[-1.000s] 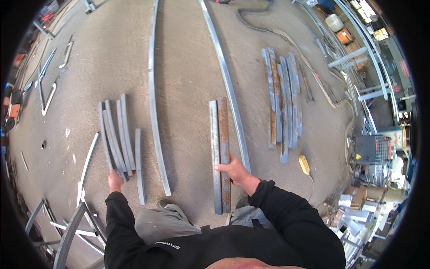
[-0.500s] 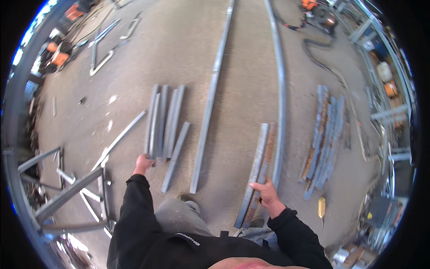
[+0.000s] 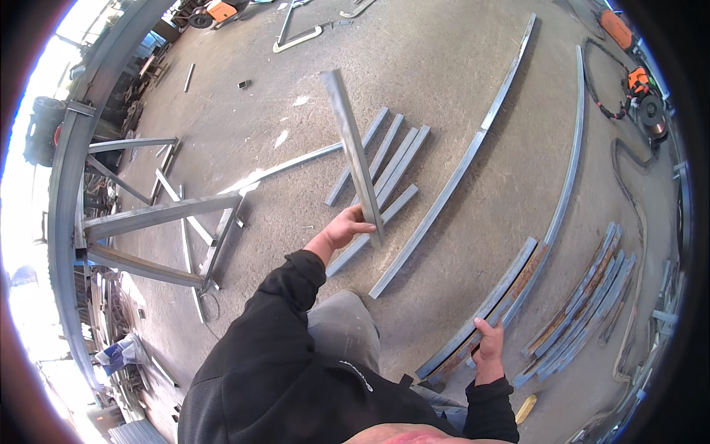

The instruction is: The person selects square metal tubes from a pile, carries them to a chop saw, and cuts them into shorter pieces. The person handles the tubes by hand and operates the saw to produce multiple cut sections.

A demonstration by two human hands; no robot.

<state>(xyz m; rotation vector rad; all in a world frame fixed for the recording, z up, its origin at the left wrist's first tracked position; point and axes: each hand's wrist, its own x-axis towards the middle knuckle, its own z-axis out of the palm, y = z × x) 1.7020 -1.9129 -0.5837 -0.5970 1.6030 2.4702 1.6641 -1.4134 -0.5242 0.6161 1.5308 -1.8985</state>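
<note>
My left hand (image 3: 347, 228) is closed around the lower part of a grey square steel tube (image 3: 351, 148). That tube is raised and tilted, its far end above the floor. Just behind it, several short grey tubes (image 3: 403, 159) lie side by side on the floor. My right hand (image 3: 488, 349) is closed on a pair of short tubes at my right side, its thumb on top and its other fingers mostly hidden. One is a grey tube (image 3: 484, 303); beside it is a rust-brown tube (image 3: 521, 285).
Two long steel tubes, a nearer one (image 3: 458, 174) and a farther one (image 3: 573, 148), stretch across the concrete floor. Right of them lies a stack of partly rusty tubes (image 3: 584, 303). At left stands a welded steel frame (image 3: 163, 214). A hose (image 3: 625, 177) runs along the right.
My left hand has lifted one tube off the group on the floor and swung it rightward. The view has turned left. My right hand keeps its hold on the two tubes.
</note>
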